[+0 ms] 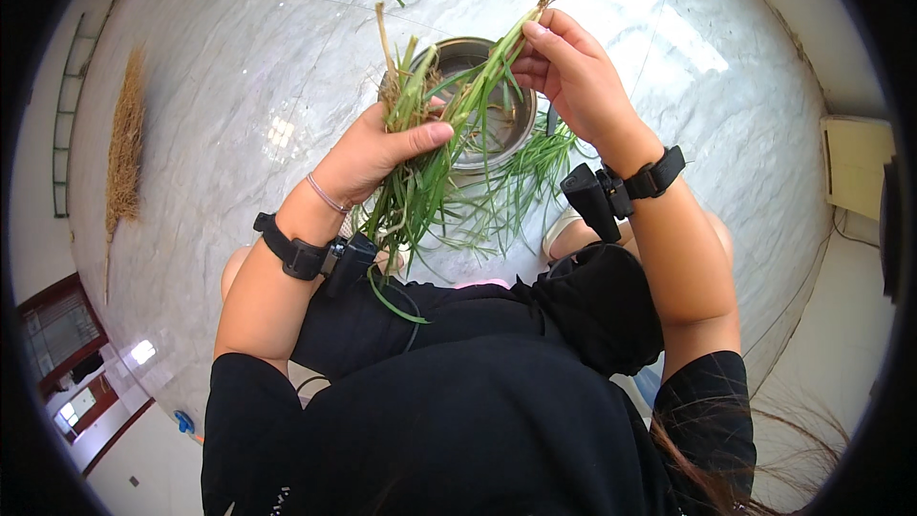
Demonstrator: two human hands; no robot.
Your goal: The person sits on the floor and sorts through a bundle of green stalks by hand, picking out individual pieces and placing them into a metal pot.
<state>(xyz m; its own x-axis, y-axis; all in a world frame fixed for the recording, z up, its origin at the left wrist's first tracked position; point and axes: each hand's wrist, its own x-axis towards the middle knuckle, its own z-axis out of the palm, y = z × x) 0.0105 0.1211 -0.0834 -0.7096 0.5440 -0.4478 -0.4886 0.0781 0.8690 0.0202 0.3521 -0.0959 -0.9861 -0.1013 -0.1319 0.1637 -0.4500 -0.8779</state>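
A bunch of long green grass-like plants [415,177] with brownish root ends is wrapped in my left hand [382,148], its thumb lying across the stems. My right hand [578,67] pinches one plant stalk [492,67] close to its thin dark roots, thumb against fingers. That stalk slants up to the right from the bunch. Below both hands a round metal pot [521,129] stands on the floor, partly hidden by the stems, with some bits of plant inside. More loose green leaves [544,162] lie beside the pot on its near right side.
The floor [258,57] is pale, marble-patterned tile. A straw broom [126,143] lies at the left. A small green scrap [396,0] rests beyond the pot. A dark handle-like piece [551,120] shows by the pot's right rim. At the right wall is a cream-coloured box [858,164].
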